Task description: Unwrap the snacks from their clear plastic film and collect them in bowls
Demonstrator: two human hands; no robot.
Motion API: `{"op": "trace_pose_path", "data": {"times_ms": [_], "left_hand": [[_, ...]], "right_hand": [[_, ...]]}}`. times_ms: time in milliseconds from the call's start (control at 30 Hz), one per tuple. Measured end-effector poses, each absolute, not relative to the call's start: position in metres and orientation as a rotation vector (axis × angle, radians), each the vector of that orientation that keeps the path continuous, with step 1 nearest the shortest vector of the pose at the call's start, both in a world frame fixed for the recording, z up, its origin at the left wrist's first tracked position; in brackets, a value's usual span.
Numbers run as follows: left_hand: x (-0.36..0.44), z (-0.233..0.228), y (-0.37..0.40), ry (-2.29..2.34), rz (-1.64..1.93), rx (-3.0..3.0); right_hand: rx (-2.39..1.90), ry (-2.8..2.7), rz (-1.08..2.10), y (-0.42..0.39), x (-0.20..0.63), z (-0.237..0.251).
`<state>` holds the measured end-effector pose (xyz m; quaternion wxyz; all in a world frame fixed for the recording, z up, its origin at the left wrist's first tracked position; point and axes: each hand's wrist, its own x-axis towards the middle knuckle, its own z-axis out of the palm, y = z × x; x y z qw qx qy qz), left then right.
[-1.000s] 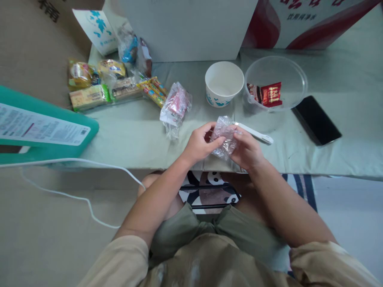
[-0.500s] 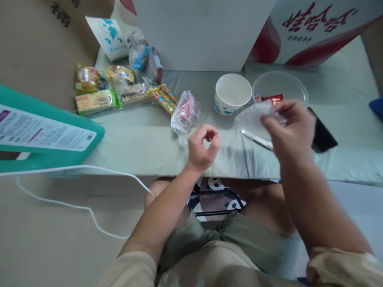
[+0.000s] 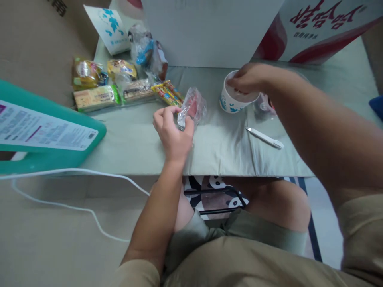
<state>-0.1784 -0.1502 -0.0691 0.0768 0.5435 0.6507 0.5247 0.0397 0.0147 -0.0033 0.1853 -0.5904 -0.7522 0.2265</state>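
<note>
My left hand (image 3: 175, 133) is at the near end of a clear plastic bag (image 3: 196, 105) with something pink inside. Its thumb and fingers are apart on either side of the bag's crumpled end. My right hand (image 3: 247, 79) reaches over a white paper cup (image 3: 231, 104) with a blue leaf print, fingers pointing down inside the rim. Those fingertips are partly hidden and blurred, so any hold is unclear. Beside the cup lies crumpled clear plastic (image 3: 265, 108), partly covered by my right forearm. A white utility knife (image 3: 265, 138) rests on the cloth in front of it.
Several wrapped snacks (image 3: 97, 97) and yellow sticks (image 3: 167, 92) lie at the left. A printed paper bag (image 3: 109, 30) stands behind them. White boxes (image 3: 209, 32) line the back. A green jug (image 3: 54, 135) and a white cable (image 3: 113, 174) are at the near left.
My left hand has moved left to the plastic bag and its fingers have spread. My right hand has gone left into the cup; the clear plastic it held is no longer visible in it.
</note>
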Motion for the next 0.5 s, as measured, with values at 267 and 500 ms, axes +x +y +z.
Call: {"op": "trace_pose_path", "data": {"times_ms": [267,500], "left_hand": [[-0.181,-0.086,-0.122,1.870,1.233,1.355],[-0.178,-0.084,-0.139,1.587,1.312,0.984]], "right_hand": [[-1.458,-1.946,0.662,-0.150,0.030,0.007],[-1.273,-1.883,0.940,-0.199,0.035,-0.070]]}}
